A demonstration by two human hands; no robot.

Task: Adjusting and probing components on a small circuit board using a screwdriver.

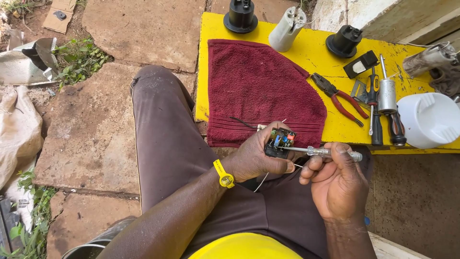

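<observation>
From the head view, your left hand (256,158) is clamped around the small dark circuit board with coloured components (279,142), held in the air over your lap, just in front of the edge of the yellow painted tabletop (330,132). Your right hand (335,180) is closed on the slim clear-handled metal screwdriver (323,152), its tip resting on the board. The tip could skid off a component and jab your left fingers (282,167), since nothing braces the board. Loose thin wires (261,182) hang below your left hand; a tug might snap them. A freed part would likely drop into your lap or onto the stone paving (91,129), missing the dark red towel (261,88). The red-handled pliers (342,98) lie well apart.
</observation>
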